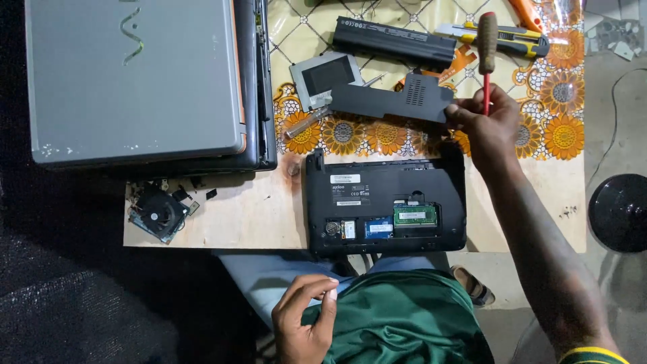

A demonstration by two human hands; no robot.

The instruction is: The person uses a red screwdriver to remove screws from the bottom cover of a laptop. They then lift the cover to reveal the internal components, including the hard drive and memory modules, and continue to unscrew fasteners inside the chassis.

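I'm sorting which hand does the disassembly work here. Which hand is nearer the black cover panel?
Right. The right hand, holding a red-shafted screwdriver, touches the black cover panel at its right end. The left hand is low over the lap, well below the panel and the opened small laptop.

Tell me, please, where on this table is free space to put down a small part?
The widest bare wood lies between the loose fan and the small open laptop. A narrower strip runs right of that laptop. The flowered cloth behind is crowded: black cover, battery, knife, and right hand holding a screwdriver.
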